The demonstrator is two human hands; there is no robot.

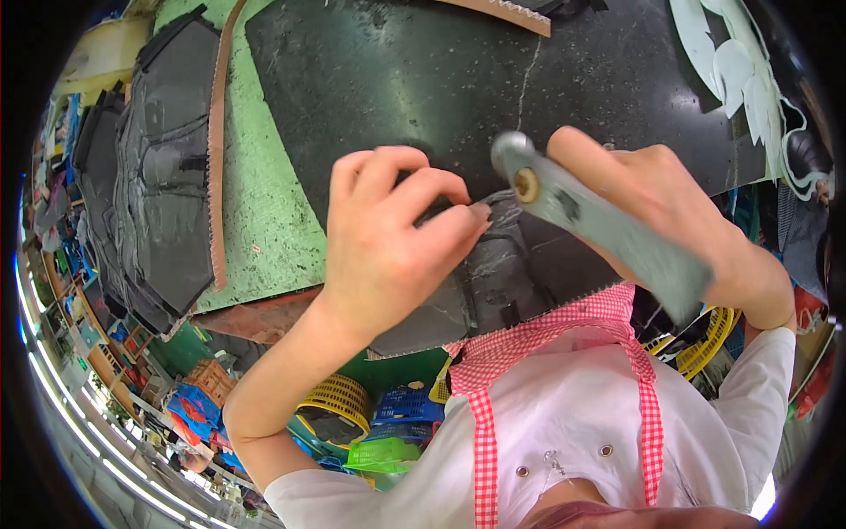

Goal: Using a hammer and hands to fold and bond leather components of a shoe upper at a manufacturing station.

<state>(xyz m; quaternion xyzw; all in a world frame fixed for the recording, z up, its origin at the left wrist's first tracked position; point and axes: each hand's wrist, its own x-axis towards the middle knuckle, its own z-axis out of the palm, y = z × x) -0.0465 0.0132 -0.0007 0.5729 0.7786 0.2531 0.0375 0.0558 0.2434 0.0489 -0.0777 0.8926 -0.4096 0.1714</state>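
My right hand is closed round the hammer, whose handle is mostly hidden below the head. The hammer has a rounded metal face, a long flat peen and the tan handle end showing in its eye. It is tilted above the work and slightly blurred. To its left, my left hand has curled fingers, with thumb and forefinger pinched at the upper edge of a dark grey leather-like piece. That piece has raised seams and lies at the table's near edge, against my red checked apron.
A black slab lies on the green tabletop. Stacked dark grey panels and a toothed brown strip are at left. White cut pieces are at far right. Below stand yellow baskets and a blue crate.
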